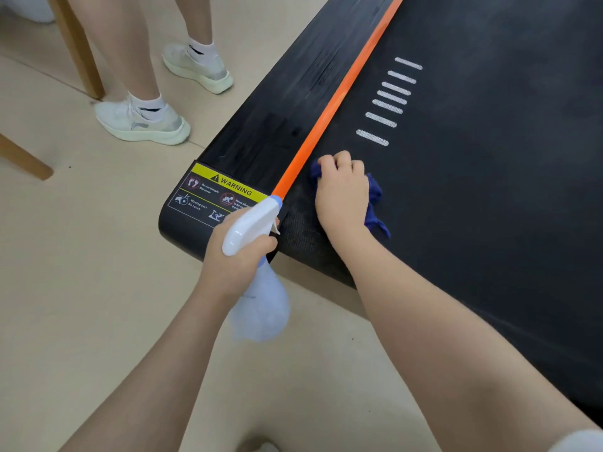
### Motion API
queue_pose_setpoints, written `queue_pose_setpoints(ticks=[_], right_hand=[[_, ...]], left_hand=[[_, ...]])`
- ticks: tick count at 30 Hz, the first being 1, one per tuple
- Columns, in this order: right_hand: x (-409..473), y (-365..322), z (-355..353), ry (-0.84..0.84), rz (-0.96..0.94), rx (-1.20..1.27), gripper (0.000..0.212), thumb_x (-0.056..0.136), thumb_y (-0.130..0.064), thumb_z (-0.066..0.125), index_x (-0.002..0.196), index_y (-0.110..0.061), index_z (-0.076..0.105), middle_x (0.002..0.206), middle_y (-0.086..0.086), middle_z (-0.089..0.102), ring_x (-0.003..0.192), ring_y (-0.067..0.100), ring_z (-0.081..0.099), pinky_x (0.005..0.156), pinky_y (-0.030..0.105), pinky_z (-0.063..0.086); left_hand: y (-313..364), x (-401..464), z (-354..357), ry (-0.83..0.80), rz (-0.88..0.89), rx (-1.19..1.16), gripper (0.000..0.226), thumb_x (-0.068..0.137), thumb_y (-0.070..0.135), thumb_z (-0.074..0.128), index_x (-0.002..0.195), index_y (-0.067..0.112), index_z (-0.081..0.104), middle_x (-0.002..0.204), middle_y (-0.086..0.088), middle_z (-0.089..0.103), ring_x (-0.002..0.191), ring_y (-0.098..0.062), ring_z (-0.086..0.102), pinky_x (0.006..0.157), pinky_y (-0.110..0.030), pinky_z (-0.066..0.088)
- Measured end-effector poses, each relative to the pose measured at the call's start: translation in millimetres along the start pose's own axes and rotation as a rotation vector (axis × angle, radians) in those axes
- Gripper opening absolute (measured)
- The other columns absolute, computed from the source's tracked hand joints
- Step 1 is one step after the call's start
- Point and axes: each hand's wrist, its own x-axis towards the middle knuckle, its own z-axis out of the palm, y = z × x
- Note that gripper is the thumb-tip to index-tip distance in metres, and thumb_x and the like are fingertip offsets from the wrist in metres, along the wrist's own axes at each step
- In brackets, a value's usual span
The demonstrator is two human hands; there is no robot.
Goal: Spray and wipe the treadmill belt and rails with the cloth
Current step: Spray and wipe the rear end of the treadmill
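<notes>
Cloth (375,194), dark blue, bunched under right hand (342,194), fingers curled round it, pressed on black treadmill belt (489,158) just beside orange strip (329,115). Left hand (238,256) at 7 o'clock from the cloth grips neck of spray bottle (257,272), nozzle toward 1 o'clock; trigger finger hidden, probably on it. Side rail (267,125) with warning label (218,194) at 10 o'clock. Another person's sneakers (143,122) on floor (81,288), 10 o'clock.

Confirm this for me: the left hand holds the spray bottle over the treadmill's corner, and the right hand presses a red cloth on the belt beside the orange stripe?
Not quite: the cloth is dark blue, not red, as the head view shows. The rest stands: the left hand holds the spray bottle over the corner, and the right hand presses the cloth on the belt beside the orange stripe.
</notes>
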Motion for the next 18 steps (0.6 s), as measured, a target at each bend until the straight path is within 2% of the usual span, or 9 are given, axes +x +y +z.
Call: queue_pose_setpoints(ticks=[2, 3, 5, 8, 10, 13, 16, 18], right_hand=[[-37.8, -3.5, -8.5, 0.042, -0.142, 0.052, 0.012, 0.074, -0.01, 0.057, 0.084, -0.007, 0.063, 0.081, 0.011, 0.059, 0.067, 0.031, 0.053, 0.054, 0.032, 0.035], [-59.0, -3.7, -10.5, 0.034, -0.241, 0.067, 0.017, 0.075, -0.015, 0.053, 0.085, -0.007, 0.064, 0.08, 0.01, 0.059, 0.066, 0.029, 0.052, 0.054, 0.032, 0.034], [-78.3, 0.2, -16.4, 0.0, -0.383, 0.052, 0.024, 0.077, -0.02, 0.056, 0.094, -0.008, 0.066, 0.083, 0.008, 0.06, 0.068, 0.028, 0.052, 0.055, 0.033, 0.031], [-76.4, 18.5, -16.3, 0.001, -0.474, -0.034, 0.035, 0.07, -0.013, 0.067, 0.105, -0.01, 0.065, 0.093, 0.01, 0.061, 0.071, 0.029, 0.051, 0.057, 0.033, 0.031], [-95.9, 42.7, -20.1, 0.038, -0.466, -0.065, 0.045, 0.066, -0.006, 0.064, 0.11, -0.011, 0.062, 0.101, 0.012, 0.06, 0.077, 0.031, 0.05, 0.061, 0.036, 0.032], [-156.3, 111.4, -37.3, 0.077, -0.384, -0.179, 0.057, 0.065, 0.001, 0.063, 0.119, -0.014, 0.054, 0.115, 0.015, 0.051, 0.093, 0.036, 0.051, 0.071, 0.04, 0.037], [-186.5, 156.2, -60.9, 0.057, -0.099, -0.231, 0.064, 0.064, 0.006, 0.066, 0.123, -0.012, 0.05, 0.118, 0.02, 0.056, 0.097, 0.04, 0.054, 0.075, 0.045, 0.045], [-185.2, 144.0, -57.3, 0.07, 0.021, -0.208, 0.06, 0.066, 0.011, 0.053, 0.123, -0.009, 0.047, 0.115, 0.022, 0.059, 0.097, 0.039, 0.049, 0.076, 0.044, 0.048]], left_hand=[[-2.7, -1.2, 1.7, -0.014, 0.01, 0.024, 0.026, 0.064, 0.015, 0.053, 0.085, 0.025, 0.063, 0.081, 0.012, 0.057, 0.073, 0.002, 0.05, 0.07, -0.025, 0.041], [-4.3, -1.6, 2.2, -0.006, 0.008, 0.032, 0.025, 0.063, 0.015, 0.054, 0.083, 0.028, 0.061, 0.082, 0.012, 0.057, 0.074, 0.002, 0.051, 0.071, -0.026, 0.042], [-5.7, -2.5, 3.7, -0.001, 0.008, 0.047, 0.025, 0.063, 0.016, 0.055, 0.085, 0.027, 0.061, 0.082, 0.012, 0.056, 0.075, 0.002, 0.051, 0.072, -0.026, 0.041], [-2.1, -9.1, 7.8, 0.033, 0.005, 0.001, 0.028, 0.064, 0.016, 0.055, 0.085, 0.031, 0.063, 0.073, 0.021, 0.06, 0.07, 0.006, 0.052, 0.068, -0.02, 0.044], [2.5, -15.8, 14.9, 0.037, 0.028, -0.01, 0.028, 0.065, 0.014, 0.053, 0.081, 0.035, 0.062, 0.067, 0.026, 0.059, 0.065, 0.008, 0.051, 0.063, -0.011, 0.042], [9.0, -25.6, 28.8, -0.061, 0.031, 0.001, 0.036, 0.066, 0.015, 0.052, 0.09, 0.04, 0.065, 0.075, 0.027, 0.063, 0.071, 0.008, 0.055, 0.062, -0.006, 0.041], [14.6, -35.8, 48.5, -0.188, 0.035, -0.026, 0.043, 0.068, 0.014, 0.051, 0.1, 0.039, 0.066, 0.08, 0.026, 0.064, 0.071, 0.006, 0.053, 0.059, -0.005, 0.039], [17.1, -44.2, 65.1, -0.201, 0.05, -0.074, 0.044, 0.068, 0.013, 0.051, 0.101, 0.04, 0.066, 0.086, 0.024, 0.064, 0.074, 0.005, 0.052, 0.06, -0.005, 0.039]])
